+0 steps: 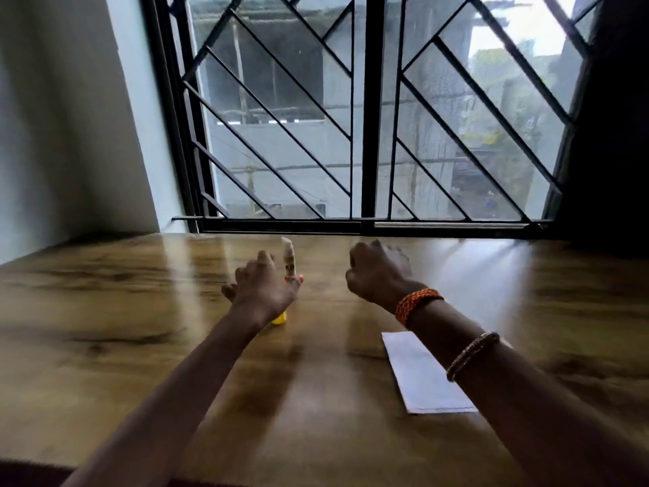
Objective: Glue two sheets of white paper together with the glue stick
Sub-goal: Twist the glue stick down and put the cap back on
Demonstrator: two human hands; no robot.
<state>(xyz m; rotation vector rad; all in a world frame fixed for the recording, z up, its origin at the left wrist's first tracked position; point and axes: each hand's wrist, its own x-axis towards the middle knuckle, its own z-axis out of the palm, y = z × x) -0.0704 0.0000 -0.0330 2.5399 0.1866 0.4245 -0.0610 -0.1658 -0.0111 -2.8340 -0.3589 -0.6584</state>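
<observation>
My left hand [261, 290] is raised over the wooden table [140, 346] and grips a pale glue stick [288, 256] between thumb and fingers, with the stick pointing up and away. A small yellow piece [280, 318] shows just under that wrist; I cannot tell whether it is the cap or part of the stick. My right hand [379, 274] hovers to the right, curled into a fist with nothing visible in it. White paper [421, 377] lies flat on the table, partly covered by my right forearm. Whether it is one sheet or two I cannot tell.
A window with a black diagonal metal grille [365, 135] stands right behind the table's far edge. A pale wall [70, 135] closes off the left side and a dark area the right. My right forearm wears an orange band [418, 304] and a thin bangle.
</observation>
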